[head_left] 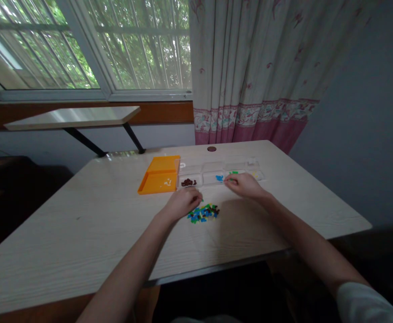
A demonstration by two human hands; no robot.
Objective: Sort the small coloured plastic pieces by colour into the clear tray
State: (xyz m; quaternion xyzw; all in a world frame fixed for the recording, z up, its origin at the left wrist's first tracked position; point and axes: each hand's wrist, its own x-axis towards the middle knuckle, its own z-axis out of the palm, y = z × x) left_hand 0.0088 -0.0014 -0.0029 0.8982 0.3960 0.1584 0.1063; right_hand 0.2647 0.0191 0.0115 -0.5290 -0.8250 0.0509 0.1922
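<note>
My left hand, its fingers curled together, hovers at the upper left of a mixed pile of small blue, green, yellow, brown and white pieces. What its fingertips hold, if anything, is too small to make out. My right hand is pinched over the row of open clear plastic boxes, with a small green piece showing at its fingertips. Beside those fingers, blue pieces lie in one clear box. Green pieces and yellow pieces are further right, partly behind the hand. Brown pieces fill part of the leftmost clear box.
An open orange box holding a few white pieces stands left of the clear boxes. A raised shelf on black legs rises at the table's back left. Behind the table are a barred window and a curtain.
</note>
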